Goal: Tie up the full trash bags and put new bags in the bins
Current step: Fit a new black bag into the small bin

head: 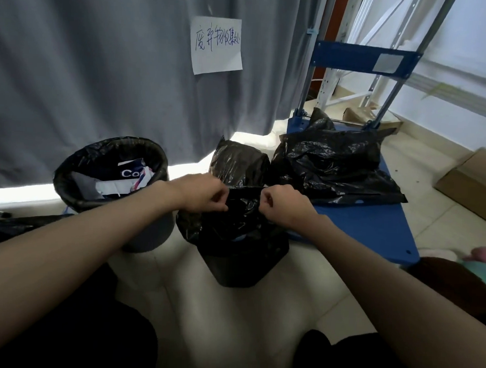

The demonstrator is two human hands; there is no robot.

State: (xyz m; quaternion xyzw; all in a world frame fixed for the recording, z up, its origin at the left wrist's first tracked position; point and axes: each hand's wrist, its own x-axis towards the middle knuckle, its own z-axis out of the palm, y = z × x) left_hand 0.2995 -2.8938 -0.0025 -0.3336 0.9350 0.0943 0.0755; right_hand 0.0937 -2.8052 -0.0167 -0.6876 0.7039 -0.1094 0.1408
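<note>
A small black bin (238, 271) stands on the floor in front of me, lined with a black trash bag (234, 222). My left hand (204, 193) pinches the bag's top edge on the left. My right hand (284, 204) grips the same edge on the right, so the plastic is stretched between them above the bin. To the left stands a grey round bin (146, 232) whose black liner (73, 172) is full of paper waste. A filled black bag (238, 161) stands behind the small bin.
A blue platform cart (374, 227) at the right carries a heap of black bags (333, 166). A grey curtain (101, 64) with a paper note (216, 44) hangs behind. Cardboard boxes (472, 184) lie at the far right. My knees fill the bottom of the view.
</note>
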